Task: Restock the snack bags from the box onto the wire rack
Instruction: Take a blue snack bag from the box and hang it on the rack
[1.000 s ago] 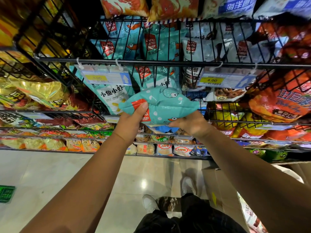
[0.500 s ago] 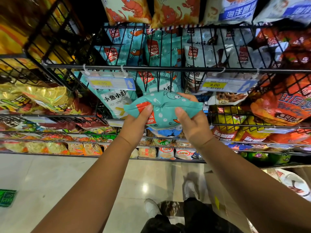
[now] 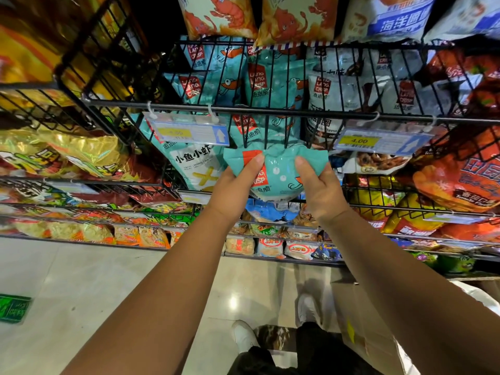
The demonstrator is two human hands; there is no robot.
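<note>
A teal snack bag [image 3: 278, 174] with a red label is held between both hands, right under the front bar of the black wire rack basket [image 3: 270, 112]. My left hand [image 3: 235, 190] pinches its left side, thumb on the red label. My right hand [image 3: 319, 190] grips its right side. The bag's top edge touches the wires of the basket, which holds matching teal bags [image 3: 267, 85]. The cardboard box [image 3: 362, 328] stands on the floor at lower right, partly behind my right arm.
Two price tags [image 3: 189, 131] [image 3: 378, 140] hang from the basket's front bar. White-grey bags [image 3: 338, 90] fill the basket's right part. Orange and yellow bags crowd the neighbouring racks. Lower shelves hold small packets. Tiled floor and my shoes [image 3: 243, 336] lie below.
Both hands have lifted the teal bag up and toward the basket; it has turned from lying flat to standing more upright against the wires.
</note>
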